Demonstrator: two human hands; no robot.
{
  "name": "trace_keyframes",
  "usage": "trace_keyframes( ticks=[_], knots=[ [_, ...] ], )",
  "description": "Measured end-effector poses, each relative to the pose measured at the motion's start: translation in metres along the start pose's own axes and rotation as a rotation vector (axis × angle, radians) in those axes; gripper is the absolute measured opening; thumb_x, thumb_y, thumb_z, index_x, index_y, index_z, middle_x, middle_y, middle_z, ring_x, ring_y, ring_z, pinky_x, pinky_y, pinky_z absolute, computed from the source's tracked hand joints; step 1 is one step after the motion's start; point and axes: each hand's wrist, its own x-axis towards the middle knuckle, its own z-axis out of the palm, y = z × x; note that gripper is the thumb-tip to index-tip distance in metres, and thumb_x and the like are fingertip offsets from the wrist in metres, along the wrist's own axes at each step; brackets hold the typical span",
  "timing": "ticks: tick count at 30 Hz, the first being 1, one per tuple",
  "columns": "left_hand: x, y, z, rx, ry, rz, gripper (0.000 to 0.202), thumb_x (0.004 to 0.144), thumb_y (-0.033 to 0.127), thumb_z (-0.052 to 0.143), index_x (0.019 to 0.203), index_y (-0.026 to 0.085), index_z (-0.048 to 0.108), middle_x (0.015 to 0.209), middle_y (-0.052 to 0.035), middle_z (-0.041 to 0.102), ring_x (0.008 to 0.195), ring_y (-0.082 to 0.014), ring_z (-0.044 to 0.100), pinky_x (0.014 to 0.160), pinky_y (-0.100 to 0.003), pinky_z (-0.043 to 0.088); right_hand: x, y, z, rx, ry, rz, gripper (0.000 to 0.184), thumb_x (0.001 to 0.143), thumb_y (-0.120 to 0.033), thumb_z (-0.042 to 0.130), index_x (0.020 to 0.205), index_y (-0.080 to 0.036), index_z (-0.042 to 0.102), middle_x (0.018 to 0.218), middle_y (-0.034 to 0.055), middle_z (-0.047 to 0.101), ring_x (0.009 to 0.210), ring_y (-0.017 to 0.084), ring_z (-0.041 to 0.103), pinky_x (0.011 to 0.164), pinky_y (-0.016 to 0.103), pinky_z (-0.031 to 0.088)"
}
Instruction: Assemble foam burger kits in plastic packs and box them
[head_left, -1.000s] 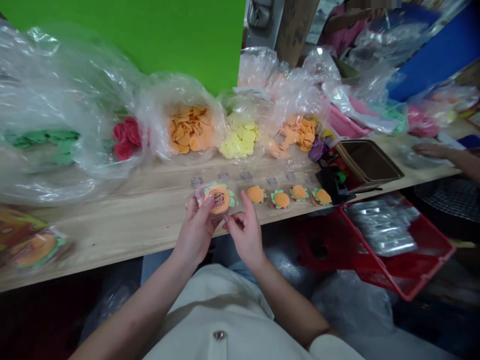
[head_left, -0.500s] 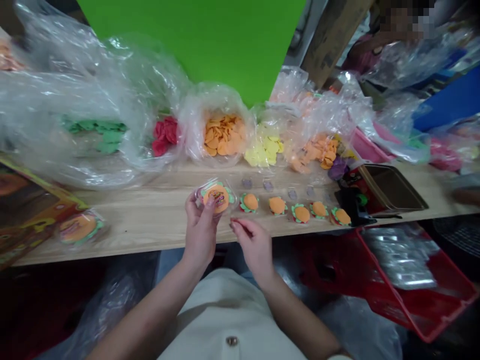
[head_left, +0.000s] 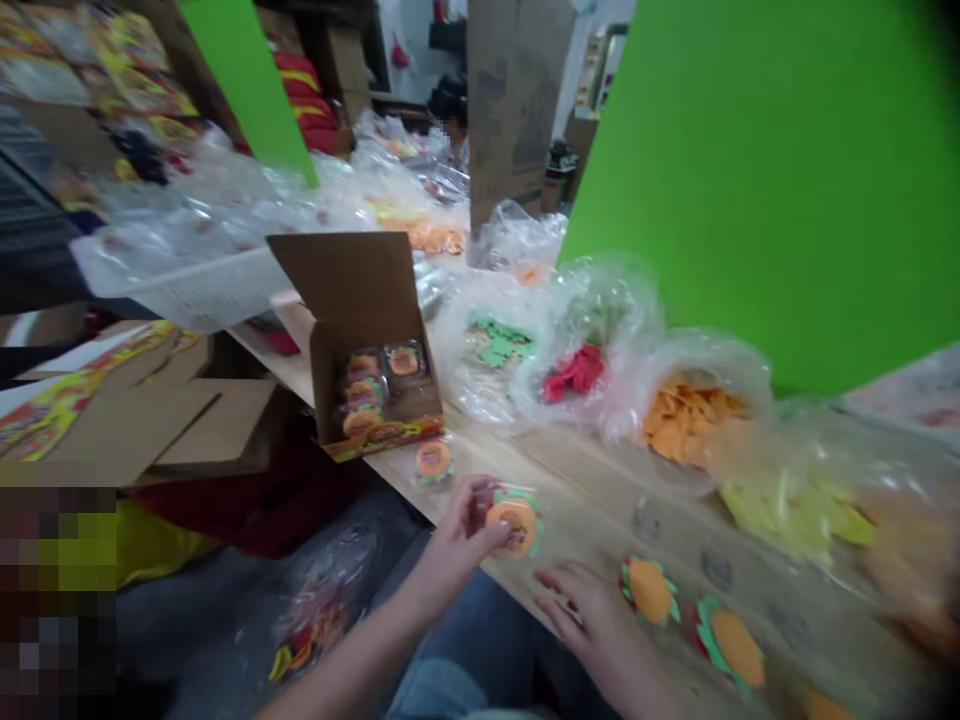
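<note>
Holding round burger packet (head_left: 516,525), face up, left hand (head_left: 459,530)

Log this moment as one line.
left hand: holds burger packet | right hand: open, beside burger piece | nearby: open carton

Past the wrapped burger (head_left: 516,525) in your left grip (head_left: 457,535), the bare wood of the surface (head_left: 577,490) gives you a free lane toward the back, ending at the clear plastic bags (head_left: 480,350) along the far edge. Toward the open cardboard box (head_left: 367,340), a loose packet (head_left: 433,462) sits in the path. Your right grip (head_left: 600,625) has a foam burger (head_left: 649,590) just beside it, blocking sideways travel, and another (head_left: 731,648) beyond that.
</note>
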Motion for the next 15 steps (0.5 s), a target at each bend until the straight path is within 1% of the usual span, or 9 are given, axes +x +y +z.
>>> trace_keyframes(
  ticks=[2,3,4,5,7,9,12,13,15],
  knots=[
    [0.022,0.022,-0.049,0.212,0.134,0.103,0.043,0.076,0.032,0.059,0.114,0.023,0.039,0.103,-0.0042,0.052,0.091,-0.0165,0.055,0.078,-0.03,0.046,0.021,-0.008,-0.008,-0.112,0.057,-0.011,0.028,0.086,-0.038,0.045,0.099,-0.021,0.064,0.095,0.0072,0.064,0.086,0.019,0.059,0.073,0.028,0.047],
    [0.037,0.036,-0.072,0.347,0.169,0.156,0.053,0.077,0.032,0.057,0.122,0.025,0.032,0.103,-0.0046,0.053,0.09,-0.0173,0.056,0.077,-0.031,0.047,0.03,-0.013,-0.012,-0.135,0.089,-0.018,0.03,0.088,-0.038,0.041,0.099,-0.021,0.063,0.095,0.0073,0.064,0.088,0.018,0.059,0.073,0.028,0.047],
    [0.054,0.05,-0.095,0.528,0.215,0.211,0.059,0.077,0.033,0.055,0.128,0.025,0.025,0.105,-0.0051,0.053,0.089,-0.0175,0.056,0.076,-0.032,0.047,0.039,-0.019,-0.014,-0.155,0.108,-0.036,0.03,0.089,-0.037,0.039,0.099,-0.021,0.062,0.095,0.0073,0.063,0.089,0.018,0.059,0.075,0.027,0.046],
    [0.073,0.063,-0.116,0.745,0.267,0.261,0.06,0.078,0.032,0.053,0.13,0.025,0.025,0.11,-0.0065,0.052,0.092,-0.018,0.056,0.078,-0.032,0.046,0.046,-0.025,-0.014,-0.177,0.116,-0.062,0.03,0.09,-0.037,0.038,0.098,-0.02,0.062,0.095,0.0071,0.063,0.09,0.018,0.058,0.077,0.027,0.045],
    [0.111,0.084,-0.152,1.229,0.266,0.276,0.054,0.079,0.035,0.048,0.129,0.023,0.03,0.121,-0.0075,0.049,0.104,-0.0196,0.052,0.086,-0.032,0.042,0.055,-0.033,-0.009,-0.221,0.08,-0.117,0.028,0.091,-0.034,0.036,0.096,-0.021,0.061,0.093,0.0063,0.062,0.09,0.017,0.057,0.079,0.027,0.044],
    [0.141,0.092,-0.178,1.371,0.223,0.216,0.049,0.076,0.034,0.052,0.122,0.021,0.042,0.112,-0.0069,0.056,0.101,-0.022,0.054,0.086,-0.034,0.041,0.057,-0.034,0.003,-0.26,-0.024,-0.173,0.026,0.091,-0.03,0.036,0.095,-0.021,0.06,0.092,0.0051,0.061,0.089,0.015,0.057,0.079,0.026,0.044],
    [0.166,0.089,-0.201,1.486,0.156,0.101,0.046,0.068,0.038,0.059,0.11,0.018,0.054,0.096,-0.0095,0.063,0.096,-0.0299,0.055,0.084,-0.043,0.04,0.052,-0.021,0.019,-0.322,-0.164,-0.238,0.023,0.09,-0.025,0.037,0.094,-0.022,0.06,0.088,0.0042,0.061,0.085,0.014,0.058,0.076,0.025,0.045],
    [0.169,0.088,-0.206,1.532,0.142,0.074,0.048,0.065,0.041,0.061,0.107,0.018,0.056,0.098,-0.0114,0.063,0.099,-0.033,0.053,0.084,-0.046,0.039,0.049,-0.015,0.023,-0.341,-0.19,-0.247,0.024,0.09,-0.024,0.037,0.093,-0.021,0.06,0.086,0.0043,0.062,0.083,0.014,0.058,0.074,0.024,0.045],
    [0.171,0.095,-0.215,1.613,0.126,0.058,0.055,0.061,0.045,0.064,0.109,0.019,0.057,0.112,-0.0144,0.058,0.109,-0.0363,0.046,0.088,-0.047,0.036,0.045,-0.004,0.025,-0.366,-0.213,-0.241,0.024,0.089,-0.023,0.037,0.091,-0.021,0.061,0.083,0.0049,0.063,0.08,0.015,0.059,0.072,0.024,0.046]
  ],
)
